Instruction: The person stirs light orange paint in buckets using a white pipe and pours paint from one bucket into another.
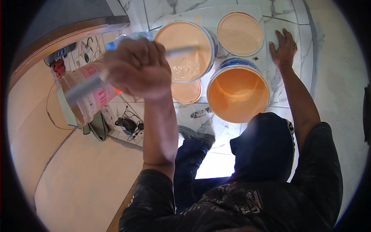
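My left hand (141, 69) is closed in a fist around a grey stick (83, 87), which is blurred by motion. Its far end reaches over or into a bucket (213, 54) nearly full of peach-coloured paint (177, 40); I cannot tell how deep it goes. On the marble-patterned tiles to the right, my right hand (284, 50) rests flat with its fingers spread, holding nothing. Between it and the full bucket lies a round lid (240, 34) coated in peach paint. A second bucket (226, 102), orange inside with only a little paint visible at the bottom, stands nearer to me.
Another paint-coated lid (186, 92) lies partly under the full bucket. To the left is a pink-and-white bucket (91, 91) with a wire handle, beside black cables (129, 123). A clear bottle (136, 35) is behind my left fist. My shoe (197, 137) is close to the buckets.
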Demonstrator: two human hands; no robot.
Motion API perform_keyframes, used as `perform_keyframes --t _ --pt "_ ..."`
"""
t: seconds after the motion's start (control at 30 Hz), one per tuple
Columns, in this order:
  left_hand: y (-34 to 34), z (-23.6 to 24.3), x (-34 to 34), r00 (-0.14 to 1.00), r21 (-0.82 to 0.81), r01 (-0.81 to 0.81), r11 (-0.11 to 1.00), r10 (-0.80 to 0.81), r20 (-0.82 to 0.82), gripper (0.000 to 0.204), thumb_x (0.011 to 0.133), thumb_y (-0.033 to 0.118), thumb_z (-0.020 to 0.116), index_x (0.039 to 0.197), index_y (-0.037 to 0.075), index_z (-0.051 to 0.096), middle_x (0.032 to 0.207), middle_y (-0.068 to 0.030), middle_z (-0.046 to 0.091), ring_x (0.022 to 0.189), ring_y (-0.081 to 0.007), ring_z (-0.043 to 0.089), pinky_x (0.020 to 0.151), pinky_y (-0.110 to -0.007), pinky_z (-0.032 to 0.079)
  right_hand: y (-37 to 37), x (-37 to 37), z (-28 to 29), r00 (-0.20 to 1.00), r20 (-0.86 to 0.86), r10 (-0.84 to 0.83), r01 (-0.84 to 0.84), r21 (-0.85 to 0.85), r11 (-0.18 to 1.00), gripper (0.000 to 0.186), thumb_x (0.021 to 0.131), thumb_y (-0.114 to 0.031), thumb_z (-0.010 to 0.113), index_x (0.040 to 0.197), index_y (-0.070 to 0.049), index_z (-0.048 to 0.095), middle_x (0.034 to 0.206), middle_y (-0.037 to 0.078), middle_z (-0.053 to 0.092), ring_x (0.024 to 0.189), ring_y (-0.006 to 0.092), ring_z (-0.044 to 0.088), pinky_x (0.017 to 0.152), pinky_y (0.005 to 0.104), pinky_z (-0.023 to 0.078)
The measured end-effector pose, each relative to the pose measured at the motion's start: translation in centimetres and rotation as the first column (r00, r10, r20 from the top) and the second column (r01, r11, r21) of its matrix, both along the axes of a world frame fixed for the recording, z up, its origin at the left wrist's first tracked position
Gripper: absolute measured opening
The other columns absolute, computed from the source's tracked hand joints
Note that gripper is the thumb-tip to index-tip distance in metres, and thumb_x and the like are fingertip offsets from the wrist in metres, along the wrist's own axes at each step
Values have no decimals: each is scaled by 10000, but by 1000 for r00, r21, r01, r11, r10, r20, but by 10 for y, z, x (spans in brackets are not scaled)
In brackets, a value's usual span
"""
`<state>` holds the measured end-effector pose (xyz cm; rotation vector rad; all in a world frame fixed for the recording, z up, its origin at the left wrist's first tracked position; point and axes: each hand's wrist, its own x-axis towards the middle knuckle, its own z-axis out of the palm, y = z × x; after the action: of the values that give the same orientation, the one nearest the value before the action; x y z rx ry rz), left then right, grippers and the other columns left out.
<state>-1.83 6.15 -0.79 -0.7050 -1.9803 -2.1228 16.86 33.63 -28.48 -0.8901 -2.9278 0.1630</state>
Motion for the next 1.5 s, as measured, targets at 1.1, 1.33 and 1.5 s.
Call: perform_keyframes --t 1.1,1.33,1.5 --pt "-46 4 -25 992 -133 -52 990 36 -121 531 912 601 481 681 171 272 563 15 296 415 -85 235 356 -244 211 -1 0 3 1000 -12 2 -3 -24 1000 567 835 -422 560 1356 -219 469 1465 61 343 1393 258 261 1114 462 183" --pt "-37 8 37 991 -86 120 989 -114 63 501 927 613 399 728 163 307 615 10 326 424 -70 253 343 -225 240 -1 1 5 1000 -25 1 -1 -8 1000 565 826 -368 597 1354 -208 473 1466 53 357 1380 251 288 1103 446 202" --pt "2 2 5 984 40 169 985 -171 54 523 918 638 398 720 161 317 614 5 355 421 -72 244 348 -227 233 -2 -2 2 1000 0 -5 5 -9 1000 579 830 -420 567 1362 -218 457 1468 56 339 1390 249 267 1107 467 195"
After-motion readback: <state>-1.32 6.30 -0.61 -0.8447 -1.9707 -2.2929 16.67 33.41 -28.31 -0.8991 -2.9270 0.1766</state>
